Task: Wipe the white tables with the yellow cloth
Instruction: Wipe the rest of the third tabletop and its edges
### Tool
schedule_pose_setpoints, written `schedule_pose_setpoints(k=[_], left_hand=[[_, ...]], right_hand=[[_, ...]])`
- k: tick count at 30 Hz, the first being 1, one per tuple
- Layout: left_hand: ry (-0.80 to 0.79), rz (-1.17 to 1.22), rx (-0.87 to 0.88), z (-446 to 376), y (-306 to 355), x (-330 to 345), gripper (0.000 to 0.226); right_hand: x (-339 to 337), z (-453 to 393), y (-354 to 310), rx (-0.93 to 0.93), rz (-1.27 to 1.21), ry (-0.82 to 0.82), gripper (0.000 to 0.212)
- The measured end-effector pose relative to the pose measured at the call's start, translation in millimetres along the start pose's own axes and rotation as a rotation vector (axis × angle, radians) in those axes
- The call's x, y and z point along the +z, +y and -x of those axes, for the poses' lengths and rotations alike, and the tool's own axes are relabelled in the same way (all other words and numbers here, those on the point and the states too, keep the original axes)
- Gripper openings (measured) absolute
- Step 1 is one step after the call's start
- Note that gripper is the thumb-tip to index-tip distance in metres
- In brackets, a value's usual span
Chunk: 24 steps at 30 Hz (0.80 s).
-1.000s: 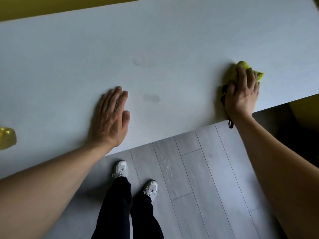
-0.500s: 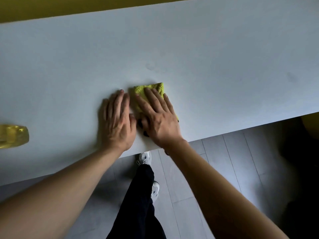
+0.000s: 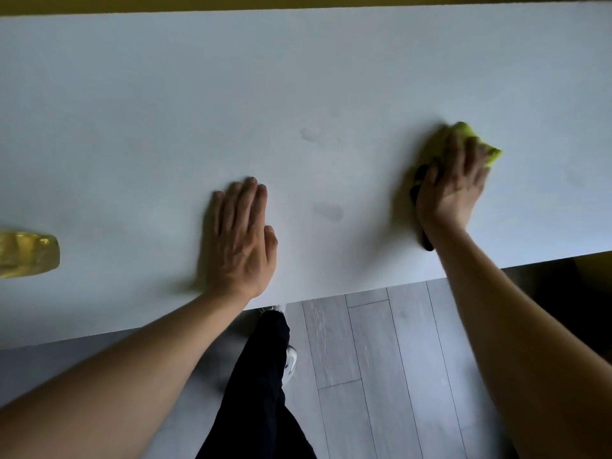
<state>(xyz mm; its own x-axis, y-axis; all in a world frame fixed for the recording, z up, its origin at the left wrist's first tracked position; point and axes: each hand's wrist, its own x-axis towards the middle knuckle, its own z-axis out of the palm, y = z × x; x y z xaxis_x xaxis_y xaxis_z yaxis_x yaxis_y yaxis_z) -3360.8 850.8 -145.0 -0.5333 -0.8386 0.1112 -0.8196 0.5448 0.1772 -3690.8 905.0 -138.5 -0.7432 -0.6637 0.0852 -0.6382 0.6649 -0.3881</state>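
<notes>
A long white table (image 3: 139,120) fills the upper half of the head view. My right hand (image 3: 452,185) presses the yellow cloth (image 3: 477,144) flat on the table at the right, fingers spread over it; only the cloth's far edge shows past my fingertips. A dark strap hangs from under that hand by the table's near edge. My left hand (image 3: 241,236) rests flat on the table near its front edge, fingers straight and together, holding nothing. Two faint damp marks (image 3: 328,210) lie between my hands.
A translucent yellow object (image 3: 28,255) lies on the table at the far left edge of view. Below the table's near edge is grey plank floor (image 3: 381,359) with my dark trouser leg and white shoe. A yellow wall runs behind the table.
My right hand has swept the cloth from beside my left hand out to the right. My left hand has stayed flat in about the same spot.
</notes>
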Motion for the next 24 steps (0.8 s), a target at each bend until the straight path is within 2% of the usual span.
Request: schedule_pose_setpoints(k=[4, 7, 11, 14, 20, 24], left_hand=[[-0.004, 0.010, 0.008, -1.6, -0.9, -0.7, 0.062], [0.031, 0.039, -0.040, 0.0, -0.7, 0.6, 0.060], [0.047, 0.126, -0.090, -0.8, -0.1, -0.3, 0.058], [0.035, 0.125, -0.055, -3.3, -1.0, -1.2, 0.058], [-0.023, 0.062, -0.025, -6.0, -2.0, -3.9, 0.062], [-0.053, 0.055, -0.035, -5.9, -4.1, -3.2, 0.063]], right_hand=[[38.9, 33.0, -101.3, -0.419, -0.099, -0.171, 0.070], [68.3, 61.0, -171.4, -0.716, -0.101, -0.240, 0.064], [71.9, 52.5, -171.8, -0.812, -0.087, -0.259, 0.058], [58.9, 20.9, -131.8, -0.610, -0.071, -0.271, 0.067], [10.2, -56.4, -23.0, -0.128, 0.011, -0.105, 0.068], [12.4, -57.3, -30.6, 0.056, 0.049, -0.010, 0.066]])
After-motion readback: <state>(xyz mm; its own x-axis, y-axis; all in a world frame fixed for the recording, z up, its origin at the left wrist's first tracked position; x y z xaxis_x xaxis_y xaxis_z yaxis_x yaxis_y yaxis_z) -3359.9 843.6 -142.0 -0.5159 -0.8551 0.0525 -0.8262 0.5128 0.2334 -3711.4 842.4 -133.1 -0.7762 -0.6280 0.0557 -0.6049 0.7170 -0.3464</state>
